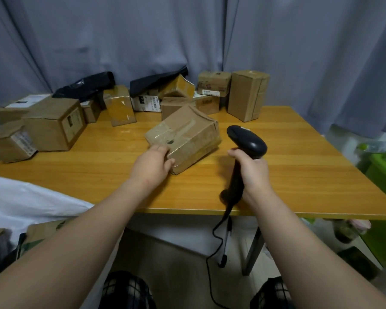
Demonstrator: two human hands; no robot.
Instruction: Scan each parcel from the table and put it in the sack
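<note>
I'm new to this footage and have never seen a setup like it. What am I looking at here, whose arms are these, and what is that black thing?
There is no machine: one camera worn on a person's head looks forward and down at their two bare arms. The left hand grips the near corner of a taped cardboard parcel, which sits tilted on the wooden table. The right hand holds a black barcode scanner by its handle; its cable hangs off the table edge. More parcels and black mailer bags are piled along the back, against a grey curtain. The white material at lower left is probably the sack; a few boxes seem to lie in it.
</note>
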